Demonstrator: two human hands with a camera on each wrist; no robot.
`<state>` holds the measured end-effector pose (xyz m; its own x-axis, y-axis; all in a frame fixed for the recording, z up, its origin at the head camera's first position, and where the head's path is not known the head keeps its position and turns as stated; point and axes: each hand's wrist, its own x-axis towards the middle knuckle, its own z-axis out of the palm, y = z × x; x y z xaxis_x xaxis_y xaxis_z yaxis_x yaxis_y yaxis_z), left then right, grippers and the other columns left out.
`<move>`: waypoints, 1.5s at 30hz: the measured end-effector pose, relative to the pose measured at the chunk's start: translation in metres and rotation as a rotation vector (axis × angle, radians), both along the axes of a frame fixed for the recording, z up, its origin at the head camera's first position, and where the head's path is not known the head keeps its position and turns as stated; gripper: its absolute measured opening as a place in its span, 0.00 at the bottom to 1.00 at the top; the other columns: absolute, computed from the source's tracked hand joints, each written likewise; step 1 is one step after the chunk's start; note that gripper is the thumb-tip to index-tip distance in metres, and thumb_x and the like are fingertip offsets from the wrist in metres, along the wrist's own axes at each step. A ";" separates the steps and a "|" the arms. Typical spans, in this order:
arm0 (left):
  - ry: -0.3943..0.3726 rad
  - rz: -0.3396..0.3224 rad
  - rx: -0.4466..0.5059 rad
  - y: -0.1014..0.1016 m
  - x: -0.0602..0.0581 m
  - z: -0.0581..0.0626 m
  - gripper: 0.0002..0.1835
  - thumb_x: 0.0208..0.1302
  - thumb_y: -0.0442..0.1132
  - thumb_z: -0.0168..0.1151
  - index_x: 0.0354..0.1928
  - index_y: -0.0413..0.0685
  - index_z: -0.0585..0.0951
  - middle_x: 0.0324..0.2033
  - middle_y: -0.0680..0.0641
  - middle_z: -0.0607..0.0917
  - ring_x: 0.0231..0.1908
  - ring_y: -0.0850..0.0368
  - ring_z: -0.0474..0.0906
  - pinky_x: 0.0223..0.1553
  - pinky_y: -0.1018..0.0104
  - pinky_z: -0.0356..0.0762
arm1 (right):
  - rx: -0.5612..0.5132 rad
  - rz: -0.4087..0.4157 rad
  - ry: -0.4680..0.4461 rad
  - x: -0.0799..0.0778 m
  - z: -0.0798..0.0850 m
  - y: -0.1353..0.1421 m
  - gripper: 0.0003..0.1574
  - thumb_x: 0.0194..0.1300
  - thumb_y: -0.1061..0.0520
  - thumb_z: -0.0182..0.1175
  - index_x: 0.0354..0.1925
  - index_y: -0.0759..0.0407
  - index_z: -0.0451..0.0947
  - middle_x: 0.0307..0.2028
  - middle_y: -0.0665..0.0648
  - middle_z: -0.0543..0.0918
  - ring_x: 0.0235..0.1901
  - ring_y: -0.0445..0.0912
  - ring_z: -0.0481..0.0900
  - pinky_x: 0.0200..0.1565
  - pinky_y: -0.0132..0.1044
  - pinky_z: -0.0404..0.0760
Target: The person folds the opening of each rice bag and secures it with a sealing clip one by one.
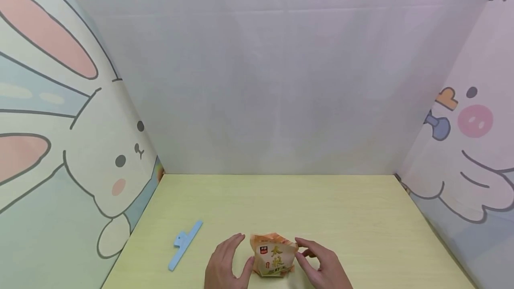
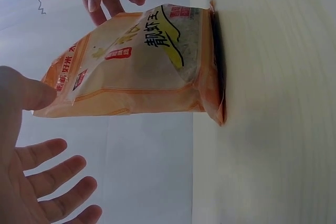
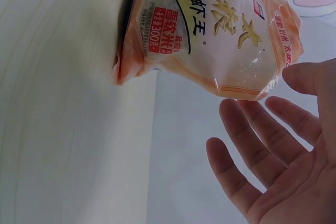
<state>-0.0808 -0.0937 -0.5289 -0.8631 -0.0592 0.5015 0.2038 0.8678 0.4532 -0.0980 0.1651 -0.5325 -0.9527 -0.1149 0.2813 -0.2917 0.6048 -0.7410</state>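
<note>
A small orange-and-white plastic bag of rice [image 1: 275, 255] with printed lettering stands upright on the table, between my two hands. My left hand [image 1: 225, 264] is at its left side, fingers spread and nearly straight; the thumb [image 2: 39, 95] is close by the bag's upper edge. On the other side, my right hand [image 1: 323, 264] has its thumb [image 3: 302, 77] at the upper edge of the bag, with loosely bent fingers apart below. Whether either thumb presses the plastic, I cannot tell. Left of my left hand lies a light blue bag clip [image 1: 185, 245].
The pale yellow-green wooden table [image 1: 341, 208] reaches back to a plain grey-white curtain [image 1: 281, 92]. Cartoon-printed panels flank it, one with a rabbit [image 1: 108, 146] at left, another with a white pink-cheeked figure [image 1: 453, 159] at right.
</note>
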 end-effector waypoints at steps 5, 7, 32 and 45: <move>0.134 -0.039 -0.008 -0.002 -0.006 -0.005 0.30 0.44 0.53 0.79 0.54 0.60 0.83 0.49 0.59 0.85 0.49 0.61 0.82 0.43 0.60 0.83 | 0.026 -0.004 0.070 -0.002 -0.002 0.000 0.15 0.66 0.48 0.66 0.51 0.40 0.83 0.45 0.40 0.87 0.33 0.28 0.82 0.36 0.36 0.84; 0.179 -0.059 -0.007 -0.003 -0.008 -0.007 0.31 0.43 0.51 0.80 0.53 0.59 0.83 0.49 0.59 0.86 0.48 0.61 0.82 0.42 0.60 0.83 | 0.027 -0.003 0.084 -0.002 -0.001 0.000 0.13 0.65 0.49 0.66 0.49 0.41 0.84 0.44 0.39 0.87 0.33 0.28 0.82 0.36 0.36 0.84; 0.207 -0.116 0.012 0.002 -0.010 -0.006 0.29 0.48 0.52 0.77 0.55 0.60 0.82 0.48 0.60 0.85 0.46 0.60 0.83 0.42 0.58 0.82 | -0.004 -0.008 0.084 -0.003 -0.003 -0.001 0.11 0.65 0.50 0.67 0.46 0.41 0.85 0.42 0.37 0.87 0.32 0.28 0.81 0.35 0.36 0.84; 0.261 -0.124 0.009 0.006 -0.011 -0.002 0.29 0.46 0.49 0.79 0.54 0.59 0.83 0.43 0.61 0.87 0.37 0.66 0.83 0.36 0.66 0.81 | 0.007 0.002 0.152 -0.002 -0.005 -0.007 0.14 0.61 0.55 0.70 0.47 0.43 0.85 0.42 0.38 0.86 0.31 0.27 0.80 0.33 0.34 0.84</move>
<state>-0.0922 -0.0874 -0.5314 -0.7059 0.0331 0.7075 0.4186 0.8253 0.3791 -0.0996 0.1583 -0.5378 -0.8990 -0.1191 0.4213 -0.4013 0.6092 -0.6840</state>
